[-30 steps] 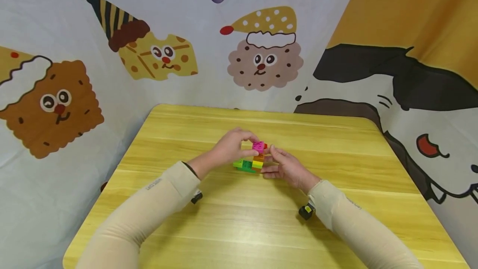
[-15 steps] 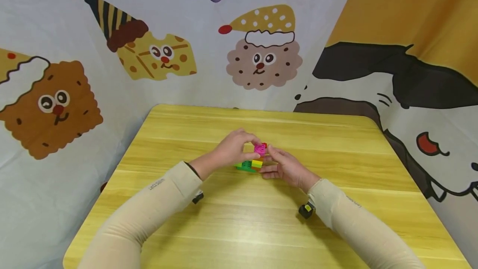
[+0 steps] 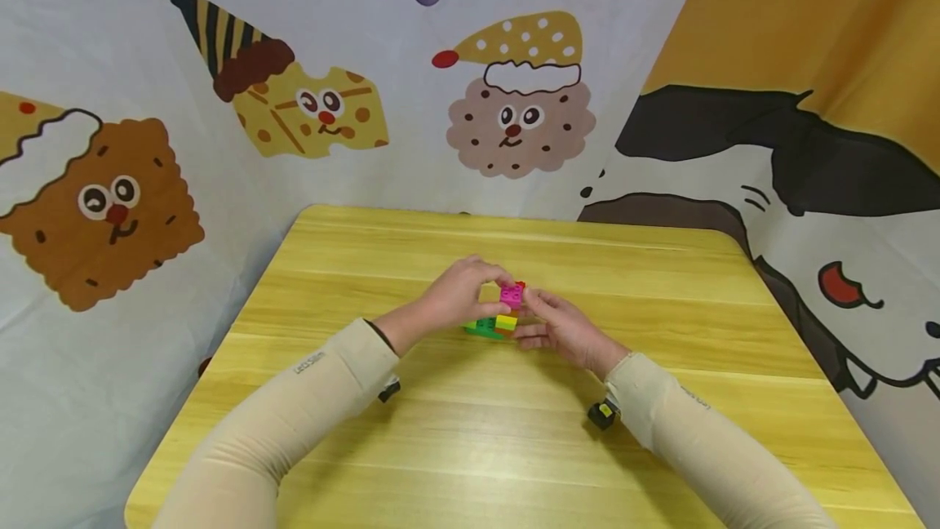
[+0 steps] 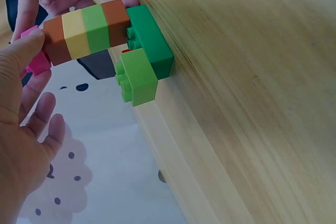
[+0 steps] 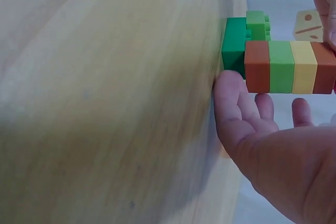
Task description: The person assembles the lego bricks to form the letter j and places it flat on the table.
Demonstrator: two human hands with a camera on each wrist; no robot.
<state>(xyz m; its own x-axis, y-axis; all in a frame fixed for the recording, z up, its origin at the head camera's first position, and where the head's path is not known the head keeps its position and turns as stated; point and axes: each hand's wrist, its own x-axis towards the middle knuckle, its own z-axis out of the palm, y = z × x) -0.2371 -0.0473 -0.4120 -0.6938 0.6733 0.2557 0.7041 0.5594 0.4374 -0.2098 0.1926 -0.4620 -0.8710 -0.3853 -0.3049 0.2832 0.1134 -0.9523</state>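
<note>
A tower of brown, yellow, light green and brown toy building bricks rises from one end of a dark green brick on the table. At its other end sits a light green brick. Atop the tower is a pink brick, which my left hand pinches between thumb and fingers. A bit of red shows behind the pink brick. My right hand is on the tower's right side, thumb close to the pink brick. Its lower fingers extend beside the dark green brick.
The wooden table runs toward me in front of the bricks. A white cloth with cartoon prints hangs behind its far edge. A black wrist camera sits under the right sleeve.
The left hand and the pink brick have shifted slightly right and down in the head view, covering more of the bricks below. The right hand has stayed nearly in place, its thumb nearer the pink brick.
</note>
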